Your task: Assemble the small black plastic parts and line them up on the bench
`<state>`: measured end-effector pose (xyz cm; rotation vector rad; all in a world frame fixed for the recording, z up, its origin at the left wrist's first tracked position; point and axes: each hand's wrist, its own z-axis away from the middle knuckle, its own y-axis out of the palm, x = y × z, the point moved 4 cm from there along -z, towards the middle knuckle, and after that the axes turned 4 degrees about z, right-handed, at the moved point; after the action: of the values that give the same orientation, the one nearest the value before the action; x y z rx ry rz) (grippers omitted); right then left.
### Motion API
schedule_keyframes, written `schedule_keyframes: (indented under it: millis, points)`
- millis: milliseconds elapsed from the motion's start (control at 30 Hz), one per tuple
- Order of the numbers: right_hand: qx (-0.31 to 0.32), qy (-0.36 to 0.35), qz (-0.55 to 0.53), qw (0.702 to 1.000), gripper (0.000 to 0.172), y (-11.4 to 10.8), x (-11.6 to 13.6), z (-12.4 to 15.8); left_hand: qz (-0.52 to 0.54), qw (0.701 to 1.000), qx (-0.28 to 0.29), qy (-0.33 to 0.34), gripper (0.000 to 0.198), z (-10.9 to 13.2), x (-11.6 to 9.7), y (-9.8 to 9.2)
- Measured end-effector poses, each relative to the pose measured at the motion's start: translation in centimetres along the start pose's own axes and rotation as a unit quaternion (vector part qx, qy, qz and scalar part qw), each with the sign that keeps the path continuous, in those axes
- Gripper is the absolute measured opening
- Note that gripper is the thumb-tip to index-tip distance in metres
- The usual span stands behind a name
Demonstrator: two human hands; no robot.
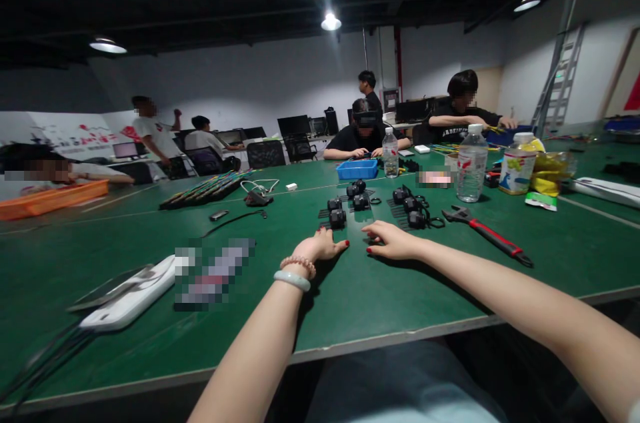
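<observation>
My left hand (324,245) rests on the green table with its thumb spread out. Its fingertips reach the nearest of the small black parts (338,219), which stand in a loose cluster with thin black prongs; whether they touch it I cannot tell. Just to the right, my right hand (393,240) lies low over the table, thumb and fingers apart. A small dark shape shows between them, too unclear to name. Beyond that hand sits a second group of black parts (416,218) with dark rings beside it. An adjustable wrench (493,236) with a red-and-black handle lies farther right.
A white power strip (135,296) with cables lies at left, near a bundle of colourful strands (210,189). Ahead are a blue tray (357,169) and plastic bottles (471,166). An orange tray (55,199) is far left. Several people sit or stand around.
</observation>
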<state>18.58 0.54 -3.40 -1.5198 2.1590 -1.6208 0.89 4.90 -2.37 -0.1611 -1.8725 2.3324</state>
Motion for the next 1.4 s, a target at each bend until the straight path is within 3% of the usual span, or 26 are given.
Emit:
schedule_keyframes:
  millis: [467, 1400]
  points:
    - [-0.001, 0.002, 0.012, 1.0, 0.045, 0.0, 0.0, -0.1, 0.005, 0.999, -0.042, -0.001, 0.087, -2.7, 1.4, 0.9]
    - [0.005, 0.001, 0.022, 1.0, 0.043, -0.2, 0.1, -0.2, 0.007, 0.998, -0.066, -0.014, 0.084, -3.1, 1.9, 0.5]
